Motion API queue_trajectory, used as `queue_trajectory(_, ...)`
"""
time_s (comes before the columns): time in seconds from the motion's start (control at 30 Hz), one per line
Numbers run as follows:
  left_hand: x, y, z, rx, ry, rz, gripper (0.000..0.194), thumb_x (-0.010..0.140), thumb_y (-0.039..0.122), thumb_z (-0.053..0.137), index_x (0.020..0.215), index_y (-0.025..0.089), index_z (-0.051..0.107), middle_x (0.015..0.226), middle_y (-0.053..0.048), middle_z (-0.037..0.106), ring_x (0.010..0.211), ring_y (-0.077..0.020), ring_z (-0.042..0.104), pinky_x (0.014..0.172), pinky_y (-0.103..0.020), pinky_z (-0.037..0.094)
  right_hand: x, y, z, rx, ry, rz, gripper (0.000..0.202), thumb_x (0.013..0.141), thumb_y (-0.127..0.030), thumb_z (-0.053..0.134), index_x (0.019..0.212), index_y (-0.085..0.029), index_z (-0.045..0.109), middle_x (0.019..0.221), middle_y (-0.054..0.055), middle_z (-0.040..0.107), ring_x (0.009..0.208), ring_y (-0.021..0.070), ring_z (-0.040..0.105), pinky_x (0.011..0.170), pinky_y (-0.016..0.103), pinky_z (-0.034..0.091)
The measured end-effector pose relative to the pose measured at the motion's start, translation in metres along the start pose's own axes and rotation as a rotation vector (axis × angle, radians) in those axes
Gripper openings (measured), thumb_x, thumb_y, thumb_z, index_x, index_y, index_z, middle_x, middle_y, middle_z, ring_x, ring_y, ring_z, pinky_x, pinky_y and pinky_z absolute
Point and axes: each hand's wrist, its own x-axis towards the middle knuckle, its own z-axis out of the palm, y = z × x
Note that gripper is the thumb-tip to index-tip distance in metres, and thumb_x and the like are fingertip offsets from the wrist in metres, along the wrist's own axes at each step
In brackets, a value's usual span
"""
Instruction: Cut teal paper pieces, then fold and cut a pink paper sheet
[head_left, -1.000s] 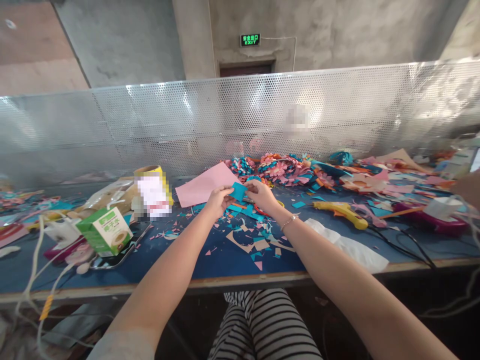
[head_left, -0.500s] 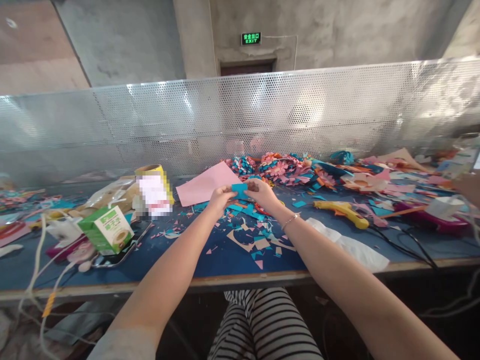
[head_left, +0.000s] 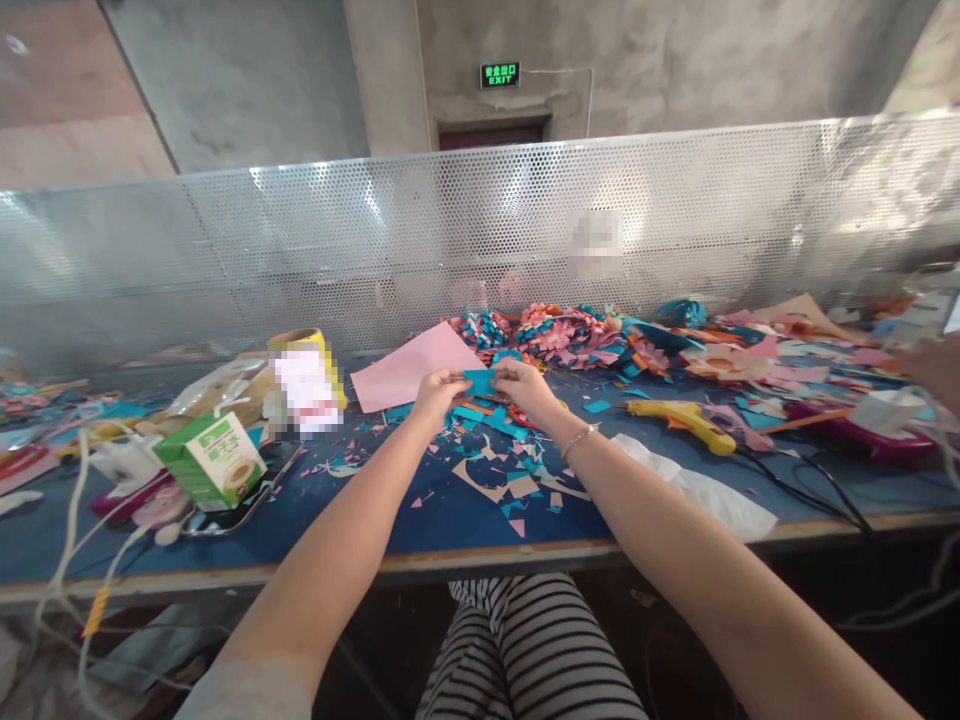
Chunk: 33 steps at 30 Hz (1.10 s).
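A small piece of blue paper (head_left: 478, 381) is stretched between my two hands above the blue table (head_left: 300, 525). Its left end is pinched in my left hand (head_left: 442, 391), and my right hand (head_left: 519, 384) grips the right end. Behind my left hand lies a sheet of pink paper (head_left: 412, 368). Small blue, pink and cream paper scraps (head_left: 521, 487) are scattered below my hands. A pile of pink, blue and orange cut-paper flowers (head_left: 566, 335) rests just behind them.
On the right are a yellow glue gun (head_left: 686, 422) with a black cable and a white plastic bag (head_left: 697, 490). A green-and-white carton (head_left: 214, 460), a yellow roll (head_left: 330, 370) and white cables stand left. A perforated metal screen (head_left: 405, 240) runs along the back.
The blue paper looks slightly narrower in height between my fingers. Both hands have otherwise stayed in nearly the same place, still on the paper.
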Motion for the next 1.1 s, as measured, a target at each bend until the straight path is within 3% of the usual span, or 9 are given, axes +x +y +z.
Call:
queue_trajectory(0.2,-0.003,0.002,0.000,-0.019,-0.066,0.012,0.010,0.051,0.006,0.062,0.059,0.012,0.064,0.060,-0.001,0.062,0.059,-0.0125,0.059,0.064,-0.028,0.051,0.002,0.001,-0.002,0.098,-0.005,0.037,0.014,0.056,-0.021,0.057,0.068,-0.016,0.060,0.066,0.000,0.058,0.061,0.0122,0.057,0.065,0.030,0.051)
queue_trajectory(0.37,-0.002,0.003,0.001,-0.018,-0.037,0.019,0.012,0.053,0.005,0.054,0.052,0.013,0.062,0.060,-0.002,0.063,0.060,-0.0124,0.057,0.067,-0.029,0.051,0.003,0.001,-0.004,0.019,0.028,0.009,0.014,0.061,-0.025,0.052,0.063,-0.016,0.061,0.063,0.001,0.057,0.064,0.0134,0.056,0.066,0.029,0.050)
queue_trajectory(0.53,-0.002,0.005,0.003,-0.004,-0.027,0.068,0.014,0.055,0.007,0.051,0.047,0.015,0.060,0.059,-0.002,0.063,0.065,-0.0142,0.057,0.067,-0.028,0.051,0.000,-0.003,-0.002,-0.073,0.014,-0.055,0.021,0.061,-0.035,0.062,0.071,-0.017,0.060,0.065,0.000,0.057,0.063,0.0125,0.054,0.060,0.026,0.047)
queue_trajectory(0.67,-0.002,0.006,0.003,0.011,-0.026,0.080,0.011,0.055,0.009,0.054,0.049,0.015,0.062,0.060,-0.003,0.064,0.067,-0.0152,0.058,0.067,-0.027,0.050,0.000,-0.002,-0.003,-0.086,0.001,-0.072,0.030,0.059,-0.034,0.066,0.083,-0.017,0.061,0.070,0.000,0.060,0.062,0.0117,0.054,0.058,0.026,0.046)
queue_trajectory(0.8,-0.002,0.004,0.002,0.009,-0.053,0.092,0.001,0.055,0.013,0.063,0.055,0.014,0.062,0.062,-0.002,0.063,0.066,-0.0140,0.059,0.068,-0.028,0.050,0.003,0.003,-0.006,-0.129,0.014,-0.093,0.028,0.058,-0.033,0.067,0.079,-0.015,0.062,0.072,0.001,0.061,0.064,0.0119,0.054,0.061,0.026,0.045)
queue_trajectory(1.1,0.002,0.001,-0.003,0.080,-0.024,0.053,0.019,0.055,0.016,0.074,0.070,0.013,0.062,0.062,-0.002,0.063,0.056,-0.0141,0.060,0.062,-0.031,0.052,0.007,0.007,-0.008,-0.172,0.046,-0.142,0.027,0.058,-0.032,0.066,0.078,-0.015,0.063,0.069,0.000,0.060,0.065,0.0119,0.054,0.065,0.027,0.044)
